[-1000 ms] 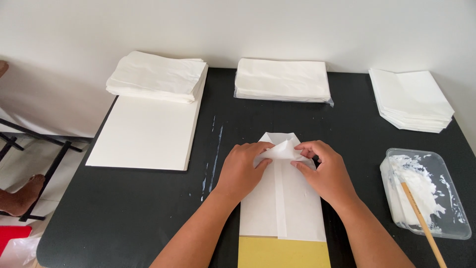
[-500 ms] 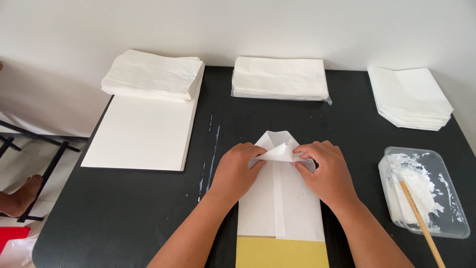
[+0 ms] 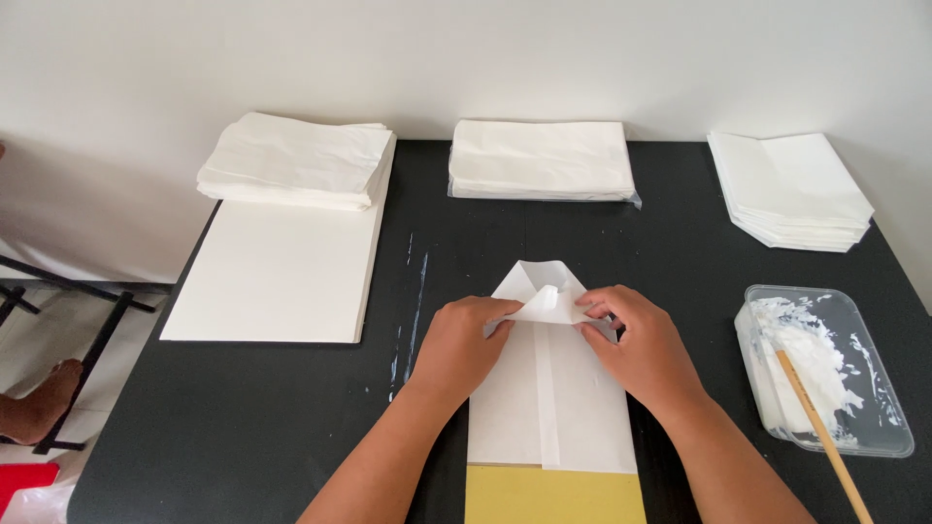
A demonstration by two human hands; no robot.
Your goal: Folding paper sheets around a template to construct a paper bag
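Your left hand (image 3: pixel 464 342) and right hand (image 3: pixel 643 342) stay where they were, both pinching the small flap (image 3: pixel 547 304) at the top of the paper bag (image 3: pixel 551 408), mid-table (image 3: pixel 291 437). Flap sits slightly flatter now; fold looks underway. Glue tray (image 3: pixel 825 367) untouched at right.

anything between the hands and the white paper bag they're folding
Nothing visible. The left hand and the right hand both rest directly on the white paper bag, fingers pinching its folded flap. The glue tray sits apart to the right.
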